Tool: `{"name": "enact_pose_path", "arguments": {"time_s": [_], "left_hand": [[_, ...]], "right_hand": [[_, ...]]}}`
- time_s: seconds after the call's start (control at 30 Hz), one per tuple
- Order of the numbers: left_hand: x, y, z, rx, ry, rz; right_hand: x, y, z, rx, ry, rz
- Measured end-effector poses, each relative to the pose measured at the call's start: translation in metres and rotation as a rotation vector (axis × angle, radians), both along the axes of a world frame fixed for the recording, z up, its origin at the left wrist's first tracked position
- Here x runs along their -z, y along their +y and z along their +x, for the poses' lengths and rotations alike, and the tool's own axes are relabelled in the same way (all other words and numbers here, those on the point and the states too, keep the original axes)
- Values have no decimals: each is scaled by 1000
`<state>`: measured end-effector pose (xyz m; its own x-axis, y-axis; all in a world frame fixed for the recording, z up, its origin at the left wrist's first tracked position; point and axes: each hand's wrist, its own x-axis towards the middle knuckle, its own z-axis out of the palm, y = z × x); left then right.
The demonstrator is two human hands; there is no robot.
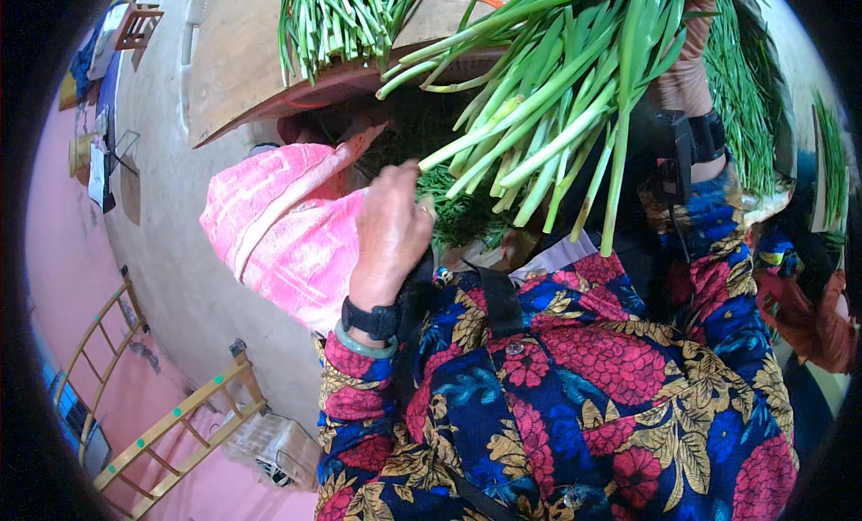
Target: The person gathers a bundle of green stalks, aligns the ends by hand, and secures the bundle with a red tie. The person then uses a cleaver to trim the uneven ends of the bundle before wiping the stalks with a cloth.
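My right hand [693, 43], partly cut off by the top edge and partly behind leaves, holds a bunch of long green leafy stalks [539, 130], whose pale ends fan down and left. My left hand [396, 228], blurred, has its fingertips beside one pale stalk end; whether it pinches that stalk cannot be told. A pink towel [289, 231] lies just left of my left wrist. On the wooden board [236, 56] ahead rests another bunch of green stalks [347, 23]. Green trimmings [458, 211] are below the held bunch.
A large pile of long greens [744, 110] stands at the right, with further greens [832, 164] beyond. A person's brown sleeve [821, 326] shows at the right edge. At lower left are a wooden rail frame [178, 427] and a plastic-wrapped box [273, 447]; a small stool [138, 26] is at upper left.
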<state>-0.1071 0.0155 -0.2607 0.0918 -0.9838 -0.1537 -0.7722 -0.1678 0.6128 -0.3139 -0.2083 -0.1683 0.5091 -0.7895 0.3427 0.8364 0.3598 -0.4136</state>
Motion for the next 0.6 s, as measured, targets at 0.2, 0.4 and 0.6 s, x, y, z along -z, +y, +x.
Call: {"name": "enact_pose_path", "arguments": {"time_s": [0.2, 0.4, 0.6], "left_hand": [[-47, -36, -13, -357, 803, -323], [-44, -51, -22, -519, 1281, -228], [-45, -41, -17, -420, 1144, -307]], "right_hand": [[1, -8, -6, 34, 59, -13], [6, -11, 11, -59, -62, 63], [5, -6, 8, 46, 1, 2]]}}
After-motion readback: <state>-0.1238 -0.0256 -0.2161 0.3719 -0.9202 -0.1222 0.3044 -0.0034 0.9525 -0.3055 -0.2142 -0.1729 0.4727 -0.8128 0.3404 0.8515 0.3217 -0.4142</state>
